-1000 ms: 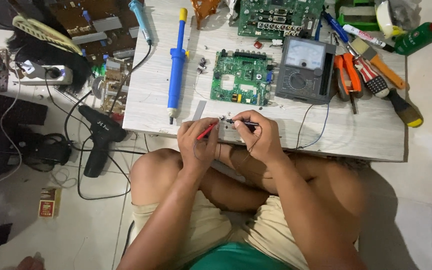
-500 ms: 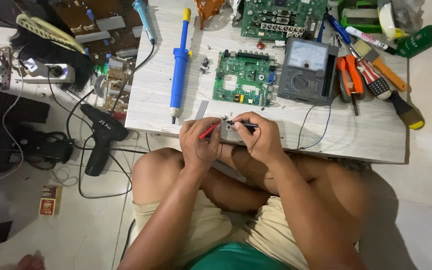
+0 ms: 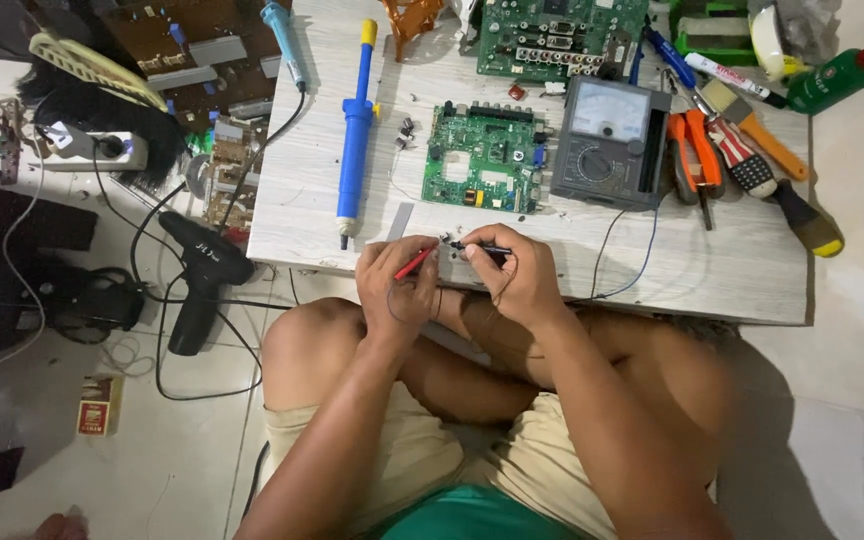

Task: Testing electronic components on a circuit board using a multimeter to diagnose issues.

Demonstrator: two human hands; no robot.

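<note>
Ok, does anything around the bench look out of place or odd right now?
Nothing looks broken or spilled. The left hand holds a red probe and the right hand a black probe at the table edge. Oddest is the black drill-shaped tool lying among loose cables on the floor.

Too small to tell: the tiny part point(image 3: 445, 238) pinched between the fingertips point(image 3: 430, 252) of both hands. Hidden under the right fingers point(image 3: 492, 262): most of the black probe point(image 3: 487, 248). Cut off far above the fingers: the upper green circuit board point(image 3: 552, 35).
</note>
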